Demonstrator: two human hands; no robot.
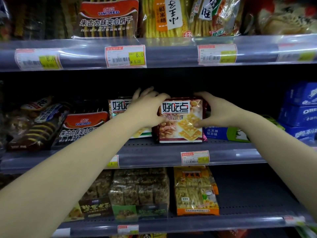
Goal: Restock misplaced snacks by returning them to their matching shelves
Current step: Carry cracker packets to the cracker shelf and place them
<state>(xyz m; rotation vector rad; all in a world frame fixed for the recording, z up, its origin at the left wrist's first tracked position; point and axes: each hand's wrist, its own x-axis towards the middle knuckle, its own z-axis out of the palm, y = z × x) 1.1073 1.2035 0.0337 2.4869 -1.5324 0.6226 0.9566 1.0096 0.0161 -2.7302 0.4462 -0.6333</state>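
Both hands' fingers, left hand (147,109) and right hand (217,109), curled around almond biscuit pack (181,122) edges, upright near shelf (154,157) lip

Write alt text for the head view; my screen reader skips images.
Both hands, left hand and right hand, grip a maroon almond biscuit pack standing on the middle shelf, beside a matching green-trimmed pack.
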